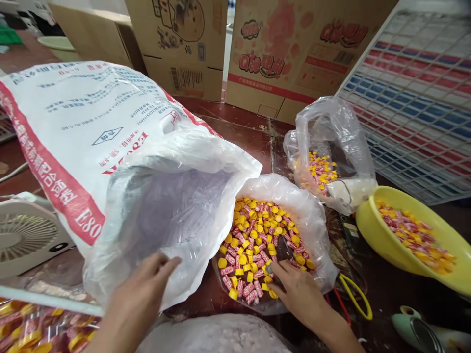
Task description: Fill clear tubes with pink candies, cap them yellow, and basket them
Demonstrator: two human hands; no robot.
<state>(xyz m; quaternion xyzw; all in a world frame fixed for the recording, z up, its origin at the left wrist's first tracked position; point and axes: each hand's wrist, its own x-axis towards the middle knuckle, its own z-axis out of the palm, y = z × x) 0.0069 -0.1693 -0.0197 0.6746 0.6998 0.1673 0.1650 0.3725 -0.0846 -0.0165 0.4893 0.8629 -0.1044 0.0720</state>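
Observation:
My left hand (145, 282) is at the mouth of a large white-and-red printed sack (121, 117); motion smears its fingers, and I cannot tell whether they hold anything. Clear plastic pieces (187, 220) show inside the sack. To the right, my right hand (296, 287) reaches over an opened clear plastic bag (312, 211), thumb and fingers apart at the edge of a pile of small red-and-white cylinders with yellow caps (253, 245). A small greyish spot at its fingertips is too unclear to name.
Another clear bag (331, 122) and a yellow basin (368, 220) hold similar capped pieces. A white fan (25, 235) stands left; a container of capped clear pieces (33, 328) sits lower left. Cardboard boxes (257, 93) and a white wire rack (412, 108) stand behind.

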